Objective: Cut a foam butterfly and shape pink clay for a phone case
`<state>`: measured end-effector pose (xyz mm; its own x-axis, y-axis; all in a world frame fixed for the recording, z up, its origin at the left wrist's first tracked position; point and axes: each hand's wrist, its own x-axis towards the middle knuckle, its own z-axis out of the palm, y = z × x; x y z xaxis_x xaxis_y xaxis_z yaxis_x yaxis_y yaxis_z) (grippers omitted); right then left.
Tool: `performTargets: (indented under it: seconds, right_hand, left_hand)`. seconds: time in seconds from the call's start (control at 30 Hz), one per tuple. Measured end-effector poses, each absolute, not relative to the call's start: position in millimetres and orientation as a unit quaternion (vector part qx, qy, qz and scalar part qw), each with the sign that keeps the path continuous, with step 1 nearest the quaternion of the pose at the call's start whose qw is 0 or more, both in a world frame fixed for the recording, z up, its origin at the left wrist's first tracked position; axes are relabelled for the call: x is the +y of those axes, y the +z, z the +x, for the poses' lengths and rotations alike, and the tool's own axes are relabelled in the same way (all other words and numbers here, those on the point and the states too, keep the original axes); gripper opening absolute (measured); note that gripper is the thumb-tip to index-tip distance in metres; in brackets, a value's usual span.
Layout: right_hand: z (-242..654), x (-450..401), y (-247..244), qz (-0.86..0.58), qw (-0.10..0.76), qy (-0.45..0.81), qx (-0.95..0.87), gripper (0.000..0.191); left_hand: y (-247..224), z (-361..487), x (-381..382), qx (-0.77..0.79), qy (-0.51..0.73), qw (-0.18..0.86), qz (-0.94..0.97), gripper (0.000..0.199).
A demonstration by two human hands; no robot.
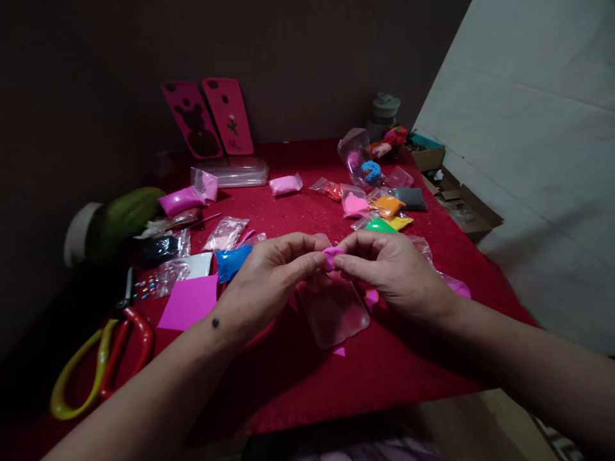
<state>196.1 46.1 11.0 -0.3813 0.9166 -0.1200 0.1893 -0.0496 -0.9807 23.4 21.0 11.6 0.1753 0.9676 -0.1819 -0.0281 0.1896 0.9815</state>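
Between the fingertips of both hands is a small piece of pink modelling clay [331,257]. My left hand [276,272] pinches it from the left, thumb against fingers. From the right, my right hand [389,266] pinches the same piece. Below them a clear phone case [336,317] lies on the red cloth, its upper part covered by the hands. Small pink scraps lie around it, one [339,351] by its lower edge. A blue clay packet [232,261] sits just beside my left hand.
Scissors [127,314] with red and yellow handles and a pink sheet [189,302] lie at left. Two decorated pink phone cases [229,118] lean on the back wall. Clay packets, including an orange one [385,205], lie at right. Cardboard boxes [464,202] stand beyond the table's right edge.
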Motion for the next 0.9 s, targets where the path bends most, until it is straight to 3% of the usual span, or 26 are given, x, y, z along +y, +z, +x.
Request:
performTargets:
  seconds: [0.27,0.7,0.9]
  right_hand:
    - [197.5,43.1,8.0,-0.445,0.311,0.552,-0.632,0.007]
    - [198.5,43.4,1.8,-0.453,0.293,0.575,-0.615,0.009]
    - [196.7,42.2,4.4,-0.442,0.298,0.633,-0.562,0.016]
  left_hand:
    - [6.0,25.6,20.7,0.487,0.402,0.567,0.529,0.017]
    - [7.9,29.9,18.6,0.501,0.407,0.540,0.540,0.008]
    - [5.7,32.8,16.2,0.502,0.452,0.520,0.523,0.017]
